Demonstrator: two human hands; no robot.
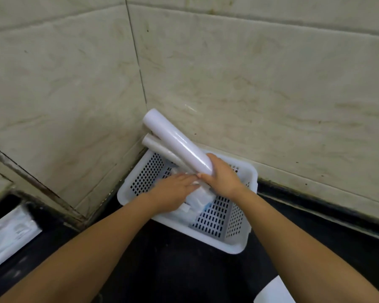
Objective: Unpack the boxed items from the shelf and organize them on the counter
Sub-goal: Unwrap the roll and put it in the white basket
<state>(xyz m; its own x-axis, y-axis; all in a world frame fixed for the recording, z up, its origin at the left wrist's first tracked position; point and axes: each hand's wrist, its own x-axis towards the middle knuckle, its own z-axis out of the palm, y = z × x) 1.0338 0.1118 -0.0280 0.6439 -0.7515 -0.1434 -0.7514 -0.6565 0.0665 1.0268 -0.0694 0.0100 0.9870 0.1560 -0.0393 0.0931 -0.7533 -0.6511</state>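
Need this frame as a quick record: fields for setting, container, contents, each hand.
setting: dark counter in a corner of tiled walls
container: white perforated basket on the counter, pushed into the corner
contents: large white roll and thinner grey roll, both leaning toward the wall corner; white packets at the bottom
left hand: palm down on the packets in the basket
right hand: fingers wrapped around the large white roll's lower end

One head-worn wide-angle view looks forward and steeply down, close over the dark bench, facing the tiled wall corner; no second view
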